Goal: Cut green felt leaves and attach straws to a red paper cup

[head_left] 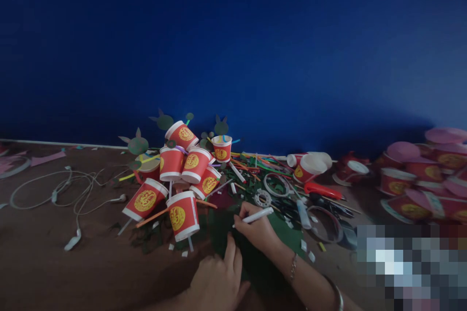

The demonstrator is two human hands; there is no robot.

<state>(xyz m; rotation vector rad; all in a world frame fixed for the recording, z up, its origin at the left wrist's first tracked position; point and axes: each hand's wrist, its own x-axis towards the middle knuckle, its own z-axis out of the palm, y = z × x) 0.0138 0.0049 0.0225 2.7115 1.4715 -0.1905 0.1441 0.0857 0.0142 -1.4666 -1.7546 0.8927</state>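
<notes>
Clearly, the right hand (257,233) pinches a white marker (258,215) between thumb and fingertips, just above dark green paper (290,239). The marker's long axis slants across those fingers: its tip points left and slightly toward the person, its blunt end rising to the right. Nearer the person, the left hand (217,277) lies palm down, two fingers extended close together, thumb out aside. Left of both sets of fingers, a tilted red paper cup (183,216) bears a round yellow emblem around a character too stylised for me to read surely.
</notes>
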